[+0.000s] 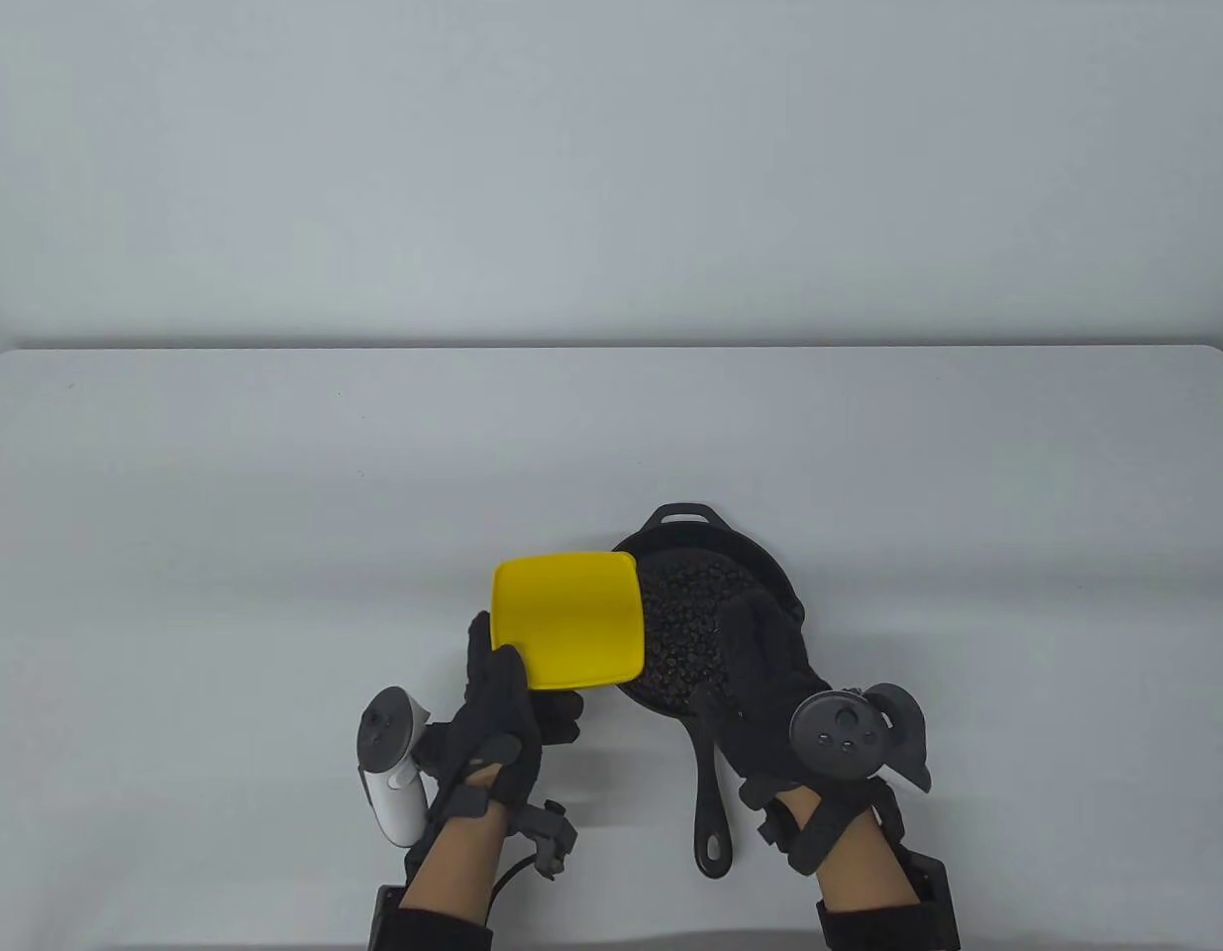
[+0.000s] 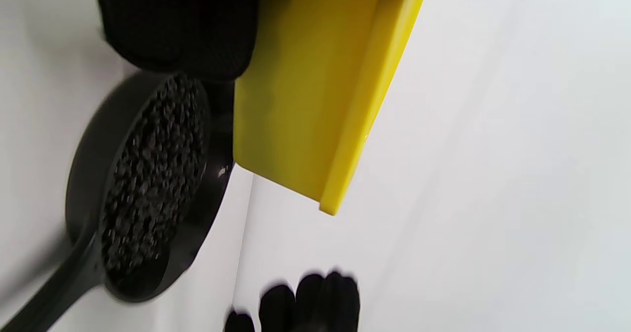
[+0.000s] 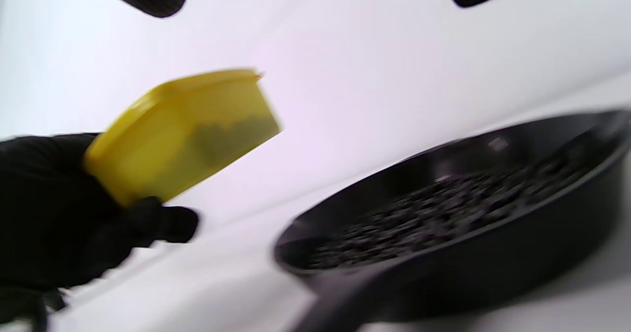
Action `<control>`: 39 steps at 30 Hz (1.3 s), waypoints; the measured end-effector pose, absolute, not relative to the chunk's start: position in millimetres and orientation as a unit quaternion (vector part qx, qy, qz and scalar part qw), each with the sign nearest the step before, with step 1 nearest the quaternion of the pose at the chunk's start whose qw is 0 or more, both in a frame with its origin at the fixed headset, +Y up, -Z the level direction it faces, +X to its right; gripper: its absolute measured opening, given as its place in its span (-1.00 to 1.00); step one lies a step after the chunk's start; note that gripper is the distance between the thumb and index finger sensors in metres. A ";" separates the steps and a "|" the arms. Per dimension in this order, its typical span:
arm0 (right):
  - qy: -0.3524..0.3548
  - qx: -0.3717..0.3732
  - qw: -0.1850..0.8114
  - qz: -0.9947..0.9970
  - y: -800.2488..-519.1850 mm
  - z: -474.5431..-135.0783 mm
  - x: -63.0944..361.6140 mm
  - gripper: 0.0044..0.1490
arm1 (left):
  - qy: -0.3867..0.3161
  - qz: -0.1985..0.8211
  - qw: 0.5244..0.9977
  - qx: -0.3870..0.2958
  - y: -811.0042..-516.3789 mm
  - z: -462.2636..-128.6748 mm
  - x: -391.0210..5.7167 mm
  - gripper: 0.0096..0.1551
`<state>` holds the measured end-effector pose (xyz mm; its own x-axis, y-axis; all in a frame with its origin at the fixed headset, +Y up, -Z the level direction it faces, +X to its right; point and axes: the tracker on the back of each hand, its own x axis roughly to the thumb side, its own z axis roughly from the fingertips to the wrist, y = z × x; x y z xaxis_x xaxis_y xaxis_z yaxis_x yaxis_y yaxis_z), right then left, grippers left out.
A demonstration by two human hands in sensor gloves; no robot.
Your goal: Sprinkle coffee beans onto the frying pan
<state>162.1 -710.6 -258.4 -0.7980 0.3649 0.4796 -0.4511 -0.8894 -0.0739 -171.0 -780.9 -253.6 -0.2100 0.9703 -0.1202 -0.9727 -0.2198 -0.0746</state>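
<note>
A black cast-iron frying pan (image 1: 769,580) sits on the table, handle (image 1: 712,792) toward me, with dark coffee beans (image 1: 682,624) covering its bottom. My left hand (image 1: 502,693) grips a yellow square container (image 1: 566,619), tipped bottom-up over the pan's left rim. In the right wrist view the container (image 3: 182,129) hangs above and left of the pan (image 3: 443,253), some beans showing through its wall. My right hand (image 1: 764,659) hovers over the pan's right side, fingers spread, holding nothing. The left wrist view shows the container (image 2: 305,90) beside the beans (image 2: 153,174).
The white table (image 1: 274,495) stretches far to the left, right and back of the pan. A pale wall stands behind its far edge.
</note>
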 end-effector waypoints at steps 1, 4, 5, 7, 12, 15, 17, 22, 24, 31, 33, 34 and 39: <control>-0.087 0.218 0.201 0.951 -710.7 -260.7 167.5 0.02 | 0.029 0.772 0.632 -0.062 -783.6 -253.9 -178.7 -0.11; -0.029 0.170 0.175 0.969 -717.1 -267.3 182.2 0.04 | 0.074 0.755 0.650 -0.045 -788.9 -253.8 -195.3 -0.12; 0.011 0.139 0.160 0.977 -722.2 -270.3 191.2 0.05 | 0.092 0.749 0.655 -0.040 -791.0 -253.1 -201.3 -0.12; 0.054 0.106 0.140 0.983 -728.7 -273.4 202.7 0.06 | 0.121 0.735 0.667 -0.030 -793.4 -251.1 -209.4 -0.12; 0.084 0.065 0.181 0.978 -744.2 -276.2 222.1 0.06 | 0.173 0.683 0.708 -0.036 -796.0 -248.8 -220.8 -0.13; 0.097 0.061 0.192 0.975 -749.7 -276.8 223.2 0.06 | 0.190 0.665 0.720 -0.056 -795.9 -250.1 -226.7 -0.14; 0.100 0.064 0.191 0.974 -751.0 -276.9 221.1 0.07 | 0.202 0.647 0.732 -0.072 -796.5 -250.3 -231.2 -0.15; 0.099 0.077 0.188 0.974 -750.3 -276.7 210.7 0.07 | 0.217 0.595 0.772 -0.064 -789.6 -249.7 -232.9 -0.18; 0.102 0.086 0.184 0.974 -749.4 -275.9 207.0 0.07 | 0.228 0.573 0.784 -0.064 -786.6 -250.0 -232.2 -0.20; 0.107 0.084 0.192 0.972 -751.3 -274.7 206.9 0.08 | 0.250 0.553 0.792 -0.064 -784.9 -248.0 -235.1 -0.27; 0.112 0.083 0.193 0.971 -752.5 -274.8 206.9 0.08 | 0.250 0.542 0.800 -0.061 -783.1 -247.5 -235.9 -0.28; 0.114 0.084 0.196 0.970 -753.3 -274.8 206.8 0.08 | 0.249 0.549 0.796 -0.052 -779.9 -246.8 -235.9 -0.29; 0.128 0.081 0.214 0.965 -756.5 -274.3 207.5 0.08 | 0.206 0.438 0.875 0.018 -748.8 -242.9 -228.6 -0.28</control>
